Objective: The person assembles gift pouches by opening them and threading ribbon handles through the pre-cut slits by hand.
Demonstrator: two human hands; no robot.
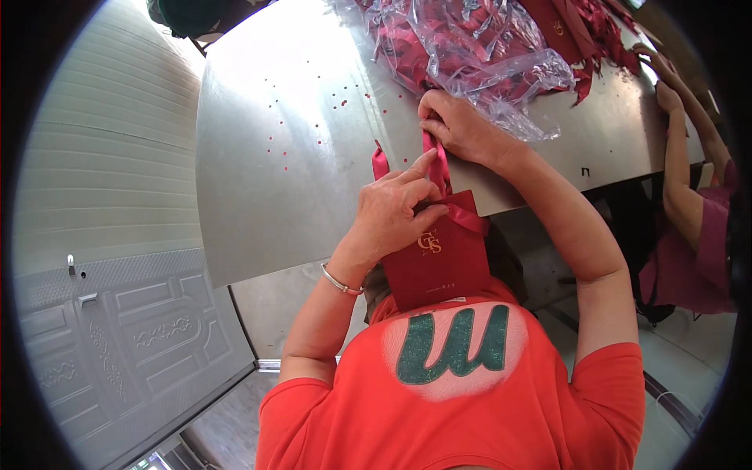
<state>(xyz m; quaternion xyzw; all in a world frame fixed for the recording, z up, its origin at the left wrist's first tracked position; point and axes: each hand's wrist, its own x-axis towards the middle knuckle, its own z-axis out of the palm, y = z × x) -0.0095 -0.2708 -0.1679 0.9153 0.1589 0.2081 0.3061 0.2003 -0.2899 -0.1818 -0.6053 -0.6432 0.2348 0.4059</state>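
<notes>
A dark red paper gift bag (pixel 439 262) with gold lettering leans against my front at the table's near edge. My left hand (pixel 398 210) is closed over its upper edge, thumb against the front near a pink-red ribbon (pixel 468 219), index finger stretched along the upright ribbon strip (pixel 441 168). At the top of that strip, my right hand (pixel 462 129) pinches the ribbon between thumb and fingers. Another ribbon loop (pixel 380 160) stands up to the left, beyond my left hand. Part of the bag's top is hidden behind my left hand.
A clear plastic bag (pixel 478 55) full of red ribbons lies at the far side of the metal table (pixel 258 211). Small red dots (pixel 343 103) are scattered on the tabletop. At right, another person's arm (pixel 680 157) rests by more red bags (pixel 560 31).
</notes>
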